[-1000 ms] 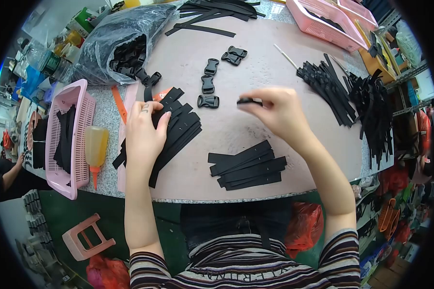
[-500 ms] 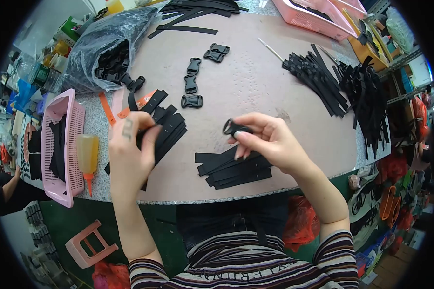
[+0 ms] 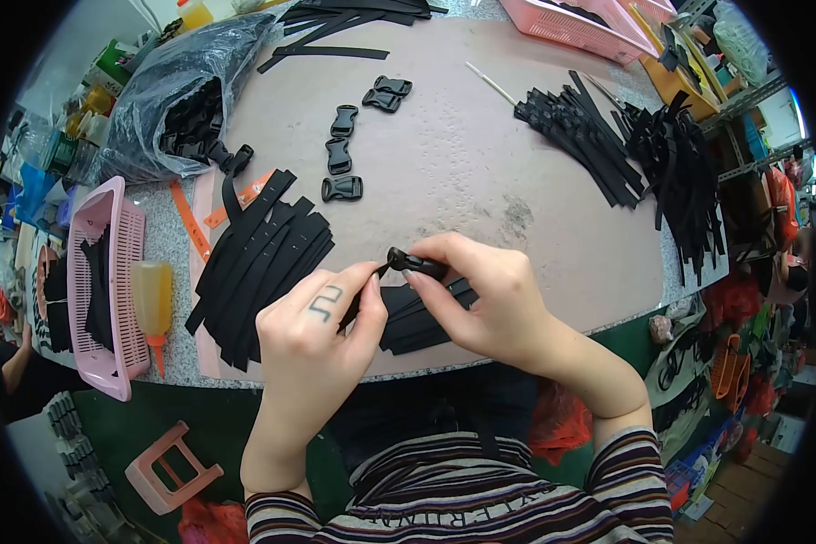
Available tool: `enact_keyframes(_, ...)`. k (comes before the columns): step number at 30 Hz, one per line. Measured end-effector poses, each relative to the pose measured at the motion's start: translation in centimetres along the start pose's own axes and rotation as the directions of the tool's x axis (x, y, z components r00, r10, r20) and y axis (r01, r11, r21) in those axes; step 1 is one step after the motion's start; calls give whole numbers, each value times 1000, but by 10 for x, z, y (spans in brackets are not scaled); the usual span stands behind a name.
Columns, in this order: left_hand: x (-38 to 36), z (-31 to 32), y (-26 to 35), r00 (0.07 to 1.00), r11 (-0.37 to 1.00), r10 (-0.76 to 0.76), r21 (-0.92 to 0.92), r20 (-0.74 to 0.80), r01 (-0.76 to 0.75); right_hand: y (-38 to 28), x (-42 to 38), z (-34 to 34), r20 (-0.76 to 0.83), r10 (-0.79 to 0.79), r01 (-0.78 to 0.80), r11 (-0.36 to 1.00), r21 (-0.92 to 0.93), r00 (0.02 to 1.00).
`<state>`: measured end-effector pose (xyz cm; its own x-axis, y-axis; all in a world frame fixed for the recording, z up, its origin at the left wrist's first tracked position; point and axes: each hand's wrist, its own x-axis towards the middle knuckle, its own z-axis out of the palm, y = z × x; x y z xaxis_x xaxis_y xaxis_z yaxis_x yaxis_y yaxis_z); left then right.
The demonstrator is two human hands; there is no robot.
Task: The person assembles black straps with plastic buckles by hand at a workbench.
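Near the table's front edge, my right hand (image 3: 490,295) pinches a black plastic buckle (image 3: 419,265) between thumb and fingers. Close against it, my left hand (image 3: 322,326) grips the end of a black webbing strap (image 3: 382,270) at the buckle's ring-like end. Whether the strap passes through the slot cannot be made out. Beneath my hands lies a stack of cut straps (image 3: 417,331), partly hidden. A fanned pile of black straps (image 3: 263,258) spreads left of my left hand. Beyond my hands, several more buckles (image 3: 343,189) rest on the table.
A plastic bag (image 3: 145,118) of buckles lies back left. On the left stand a pink basket (image 3: 136,272) and a bottle of yellow liquid (image 3: 151,295). Bundles of black straps (image 3: 576,136) lie at right, near a pink basket (image 3: 580,41). A pink stool (image 3: 168,467) is on the floor.
My left hand has moved right from the fanned pile, bringing a strap to the buckle. My right hand has shifted slightly left and down, still holding the buckle.
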<state>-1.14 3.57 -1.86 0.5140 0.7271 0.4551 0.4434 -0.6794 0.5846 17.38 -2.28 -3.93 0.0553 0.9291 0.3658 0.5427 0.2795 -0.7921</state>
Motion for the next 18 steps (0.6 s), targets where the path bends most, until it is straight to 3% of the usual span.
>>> enact_keyframes(4,0,-3,3,1000,1000,-3,4,16,3,0,-6,9,-59,-180,170,974,-147,982)
enact_keyframes(8,-2,-2,6,1000,999,-28,41,15,27,-1,-7,9,-45,-142,136,983,-124,989)
enact_keyframes(11,2,-15,11,981,985,-155,-55,115,163,1,-5,2,-24,-91,88,993,-84,996)
enact_keyframes(12,-2,-14,3,988,990,-111,-74,106,119,1,-5,2,-21,-97,95,992,-86,995)
enact_keyframes(15,-1,-13,2,972,976,-145,-132,183,171,-2,-8,5,-7,-115,114,989,-93,993)
enact_keyframes(18,0,-10,0,982,976,-119,-163,149,143,-5,-8,5,7,-98,99,992,-72,995)
